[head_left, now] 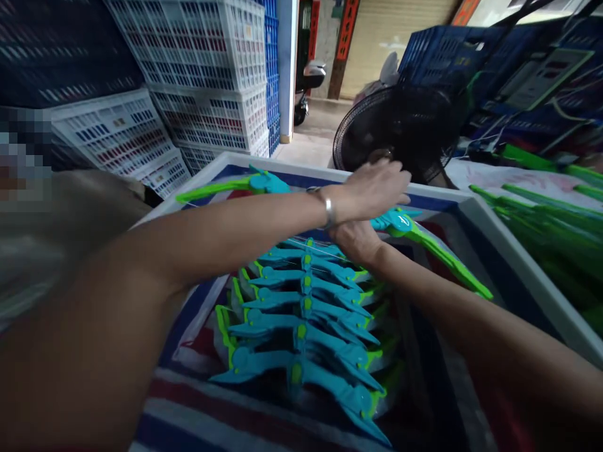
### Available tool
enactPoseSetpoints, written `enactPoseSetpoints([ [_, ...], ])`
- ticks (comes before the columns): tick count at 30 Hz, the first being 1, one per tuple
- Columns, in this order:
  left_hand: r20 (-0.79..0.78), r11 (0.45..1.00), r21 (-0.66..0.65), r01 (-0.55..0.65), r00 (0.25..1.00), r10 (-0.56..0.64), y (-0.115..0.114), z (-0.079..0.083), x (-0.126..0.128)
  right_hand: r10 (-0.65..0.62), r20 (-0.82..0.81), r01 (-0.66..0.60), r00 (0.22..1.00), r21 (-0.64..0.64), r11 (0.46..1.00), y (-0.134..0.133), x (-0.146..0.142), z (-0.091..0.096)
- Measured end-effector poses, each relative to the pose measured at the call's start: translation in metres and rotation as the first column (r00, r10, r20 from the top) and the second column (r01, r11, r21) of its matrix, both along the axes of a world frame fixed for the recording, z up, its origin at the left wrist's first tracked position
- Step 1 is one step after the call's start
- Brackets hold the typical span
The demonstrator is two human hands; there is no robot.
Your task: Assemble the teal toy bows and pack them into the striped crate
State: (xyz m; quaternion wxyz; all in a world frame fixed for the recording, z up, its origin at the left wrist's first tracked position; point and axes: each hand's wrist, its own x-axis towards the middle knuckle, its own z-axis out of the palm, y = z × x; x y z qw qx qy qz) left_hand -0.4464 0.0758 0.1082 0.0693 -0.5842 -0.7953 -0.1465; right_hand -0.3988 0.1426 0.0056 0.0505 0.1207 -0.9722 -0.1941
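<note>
A blue toy bow with green limbs (268, 182) lies across the far end of a cloth-lined crate (499, 232); both arms hide its middle. My left hand (374, 188), with a silver bracelet at the wrist, reaches across to the right. Its fingers are stretched out flat above the bow. Just below it, my right hand (355, 242) is closed at the bow's middle, its fingertips mostly hidden. Nearer to me, several more blue and green toy bows (306, 304) lie nested in a row inside the crate.
A black fan (396, 135) stands just beyond the crate. White and blue plastic crates (202, 69) are stacked at the left. Green parts (541, 232) lie at the right, below a blue crate (433, 59). A person's clothed leg (70, 232) is at the left edge.
</note>
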Motion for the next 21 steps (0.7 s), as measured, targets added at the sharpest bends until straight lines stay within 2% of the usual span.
enactPoseSetpoints([
  [2, -0.128, 0.987, 0.136, 0.084, 0.99, -0.066, -0.034, -0.028, -0.007, -0.028, 0.079, 0.029, 0.996, -0.02, 0.999, 0.031, -0.02, -0.034],
  [3, -0.138, 0.982, 0.121, 0.142, 0.982, -0.125, -0.055, -0.049, -0.008, -0.038, 0.108, 0.04, 0.993, -0.018, 0.999, 0.045, -0.027, -0.051],
  [5, -0.014, 0.975, -0.055, 0.217, 0.976, -0.218, -0.095, -0.102, -0.006, -0.037, 0.155, 0.041, 0.987, -0.021, 0.999, 0.068, -0.035, -0.082],
  [6, 0.081, 0.954, -0.158, 0.253, 0.967, -0.243, -0.112, -0.132, -0.006, -0.033, 0.179, 0.038, 0.983, -0.026, 0.999, 0.076, -0.038, -0.096],
  [8, 0.151, 0.943, -0.24, 0.23, 0.969, -0.198, -0.131, -0.19, -0.007, -0.023, 0.222, 0.032, 0.975, -0.038, 0.999, 0.084, -0.043, -0.122],
  [11, 0.182, 0.959, -0.283, 0.028, 0.983, 0.025, -0.123, -0.26, -0.02, -0.015, 0.274, 0.033, 0.962, -0.061, 0.998, 0.079, -0.055, -0.157],
  [14, 0.19, 0.934, -0.311, -0.174, 0.952, 0.24, -0.093, -0.308, -0.038, -0.035, 0.312, 0.064, 0.949, -0.083, 0.994, 0.069, -0.069, -0.183],
  [18, 0.192, 0.898, -0.311, -0.311, 0.905, 0.379, -0.069, -0.35, -0.042, -0.094, 0.341, 0.138, 0.935, -0.109, 0.984, 0.06, -0.081, -0.209],
  [21, 0.183, 0.892, -0.284, -0.351, 0.894, 0.41, -0.07, -0.365, -0.034, -0.163, 0.362, 0.22, 0.918, -0.122, 0.968, 0.053, -0.086, -0.224],
])
